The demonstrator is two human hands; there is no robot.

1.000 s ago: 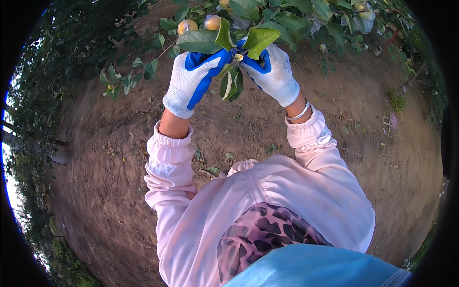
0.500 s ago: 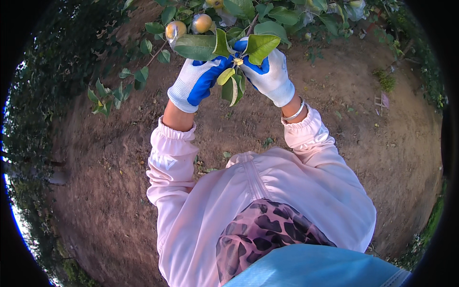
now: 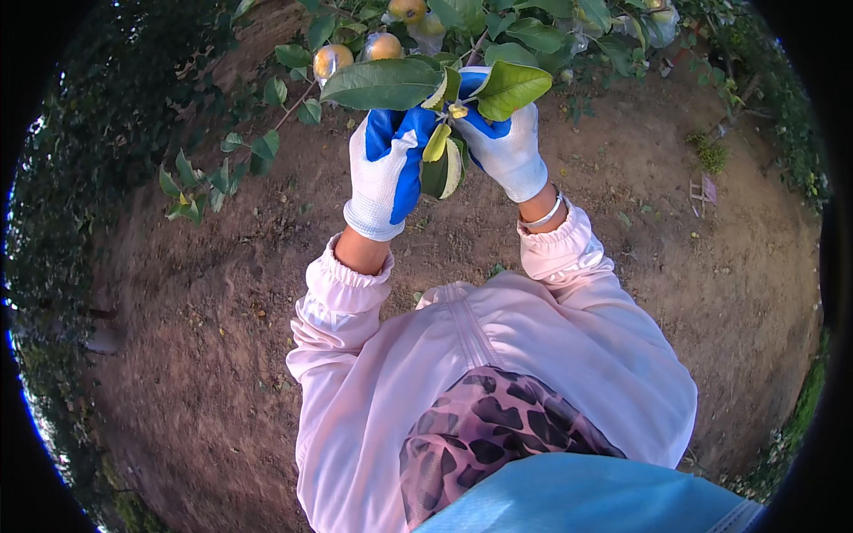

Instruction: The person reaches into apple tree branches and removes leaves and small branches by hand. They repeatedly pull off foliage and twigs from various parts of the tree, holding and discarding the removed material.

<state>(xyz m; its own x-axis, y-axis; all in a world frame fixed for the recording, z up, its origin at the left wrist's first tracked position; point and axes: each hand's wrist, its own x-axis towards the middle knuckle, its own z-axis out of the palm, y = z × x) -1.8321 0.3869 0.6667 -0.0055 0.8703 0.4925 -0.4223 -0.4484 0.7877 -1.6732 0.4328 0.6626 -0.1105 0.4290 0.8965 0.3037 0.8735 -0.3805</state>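
Note:
Both my hands wear white knitted gloves with blue coated palms and are raised to an apple branch at the top. My right hand (image 3: 511, 151) closes round the leafy shoot (image 3: 458, 111), its thumb and fingers on either side of the stem. Close beside it on the left, my left hand (image 3: 382, 173) is bent closed under a large green leaf (image 3: 382, 83). That leaf hides its fingertips and whatever they hold. Around the shoot's tip sit a bright green leaf (image 3: 514, 91), a small yellow leaf (image 3: 436, 143) and drooping, curled leaves.
Yellowish apples, one (image 3: 332, 62) and another (image 3: 383, 46), hang just beyond my left hand, partly wrapped in clear film. A thin leafy twig (image 3: 293, 108) reaches down left. Brown soil (image 3: 222, 311) lies below, with dense foliage (image 3: 53, 222) along the left.
My left hand has shifted right and slightly nearer to me, turning more upright. My right hand and the shoot have moved only a little.

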